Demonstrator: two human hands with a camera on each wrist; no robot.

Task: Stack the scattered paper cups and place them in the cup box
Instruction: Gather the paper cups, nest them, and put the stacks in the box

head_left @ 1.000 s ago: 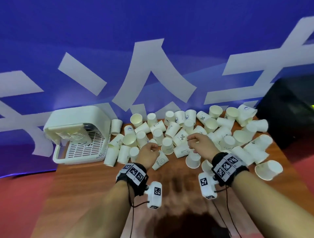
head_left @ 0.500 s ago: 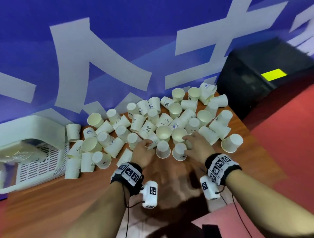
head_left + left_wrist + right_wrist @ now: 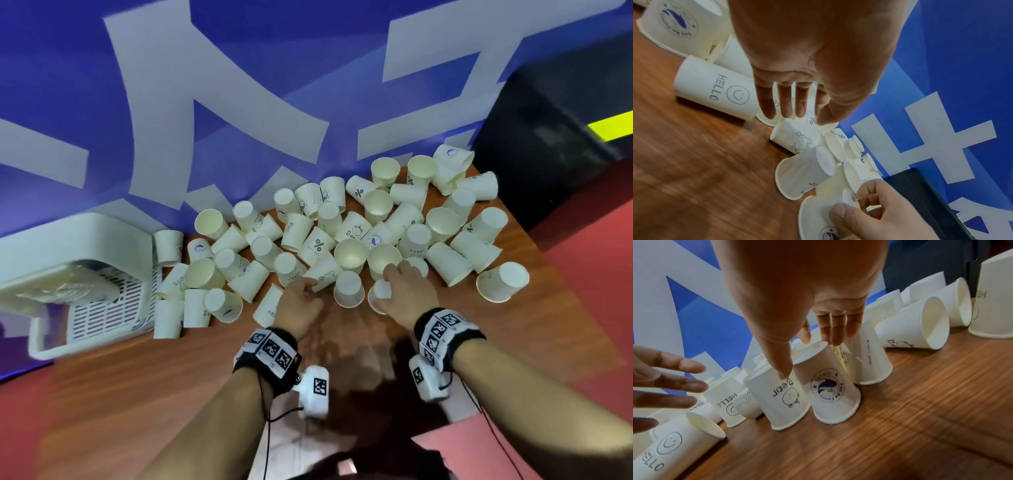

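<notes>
Several white paper cups (image 3: 352,236) lie scattered, upright, upturned and on their sides, across the wooden table (image 3: 171,394). The white slatted cup box (image 3: 85,274) stands at the left. My right hand (image 3: 394,284) grips an upturned cup with a blue whale logo (image 3: 830,386) at the pile's near edge, thumb on one side and fingers over its base (image 3: 849,198). Beside it stands an upturned "Bear" cup (image 3: 781,399). My left hand (image 3: 306,286) hovers with straight, spread fingers (image 3: 785,105) over the cups and holds nothing. A "HELLO" cup (image 3: 715,94) lies on its side beside it.
A blue banner wall (image 3: 239,85) rises right behind the cups. A black cabinet (image 3: 548,137) stands at the table's far right corner. Red floor (image 3: 599,274) shows past the right edge. Bare wood lies between the pile and me.
The head view has swung right, so the cup box now sits at the left edge. My right hand has settled onto the upturned cup. My left hand's fingers have straightened out.
</notes>
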